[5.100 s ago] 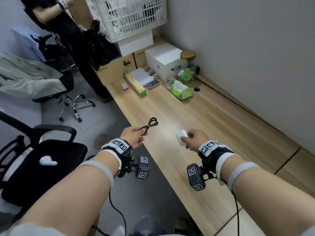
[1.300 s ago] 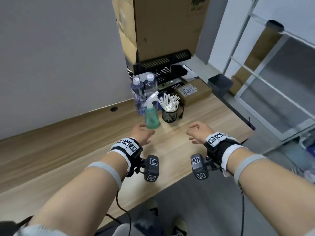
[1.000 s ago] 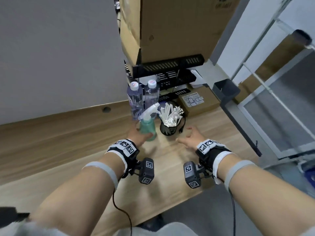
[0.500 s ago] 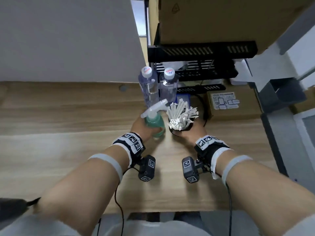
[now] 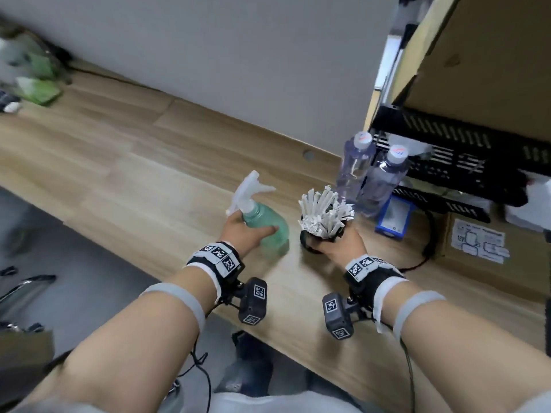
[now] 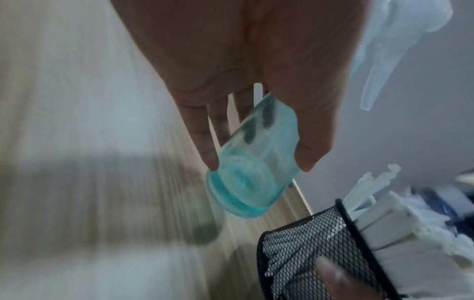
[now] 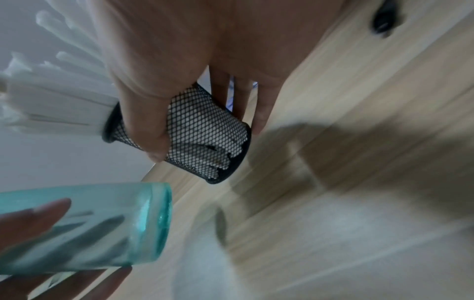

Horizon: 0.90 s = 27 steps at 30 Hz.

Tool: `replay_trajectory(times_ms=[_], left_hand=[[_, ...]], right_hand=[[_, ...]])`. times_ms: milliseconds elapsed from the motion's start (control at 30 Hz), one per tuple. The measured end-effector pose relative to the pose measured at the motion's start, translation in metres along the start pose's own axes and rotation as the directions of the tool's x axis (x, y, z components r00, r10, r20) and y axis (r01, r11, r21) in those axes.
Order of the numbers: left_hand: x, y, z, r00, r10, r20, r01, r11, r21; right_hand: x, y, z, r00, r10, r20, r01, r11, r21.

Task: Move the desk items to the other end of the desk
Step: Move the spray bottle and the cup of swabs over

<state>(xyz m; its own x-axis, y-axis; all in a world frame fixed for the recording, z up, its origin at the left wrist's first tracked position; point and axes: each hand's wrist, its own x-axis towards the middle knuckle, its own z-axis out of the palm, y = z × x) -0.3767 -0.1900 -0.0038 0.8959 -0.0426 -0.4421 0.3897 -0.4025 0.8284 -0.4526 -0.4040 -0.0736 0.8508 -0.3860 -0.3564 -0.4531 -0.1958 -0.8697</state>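
Observation:
My left hand (image 5: pixel 244 232) grips a teal spray bottle (image 5: pixel 265 223) with a white trigger head, lifted off the wooden desk (image 5: pixel 119 180) and tilted. The left wrist view shows its fingers and thumb wrapped round the bottle (image 6: pixel 252 168), whose base hangs above the wood. My right hand (image 5: pixel 334 244) holds a black mesh cup (image 5: pixel 313 235) full of white sticks (image 5: pixel 325 211), also raised and tilted. In the right wrist view the thumb and fingers clasp the mesh cup (image 7: pixel 205 140), with the teal bottle (image 7: pixel 102 225) at lower left.
Two clear water bottles (image 5: pixel 369 174) stand behind the cup, by a blue box (image 5: pixel 393 216). A black metal rack (image 5: pixel 465 156) under a large cardboard box (image 5: pixel 489 55) fills the right end. A small labelled carton (image 5: pixel 477 242) and black cable (image 5: pixel 429 242) lie there. Blurred green items (image 5: pixel 35 81) sit far left.
Both hands closed round the spray bottle and the mesh cup, then lifted them off the desk. My view has swung left along the desk.

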Motion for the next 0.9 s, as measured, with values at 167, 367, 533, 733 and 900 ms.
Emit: replay_trajectory(times_ms=[167,367,533,733,900], left_hand=[[0.002,-0.007,-0.111,0.987,-0.045,-0.156,0.008,0.973,-0.230],[0.028,-0.043,-0.262,0.955,-0.108,-0.276,-0.016,0.911,-0.412],[0.041,-0.070,-0.394,0.933,-0.096,-0.347,-0.051,0.919,-0.392],[0.066,-0.090,-0.500,0.904,-0.122,-0.410,-0.060,0.912,-0.405],[0.107,-0.097,-0.558,0.897,-0.130,-0.422,-0.070,0.901,-0.428]], right_hand=[[-0.002,-0.084,0.078,0.980,-0.146,0.137,0.145,0.989,0.020],[-0.002,-0.175,0.213,0.953,-0.213,0.214,0.220,0.975,-0.013],[-0.012,-0.229,0.339,0.949,-0.225,0.221,0.220,0.974,0.047],[-0.019,-0.277,0.443,0.936,-0.249,0.248,0.238,0.968,0.073],[0.012,-0.313,0.505,0.918,-0.277,0.285,0.267,0.961,0.076]])
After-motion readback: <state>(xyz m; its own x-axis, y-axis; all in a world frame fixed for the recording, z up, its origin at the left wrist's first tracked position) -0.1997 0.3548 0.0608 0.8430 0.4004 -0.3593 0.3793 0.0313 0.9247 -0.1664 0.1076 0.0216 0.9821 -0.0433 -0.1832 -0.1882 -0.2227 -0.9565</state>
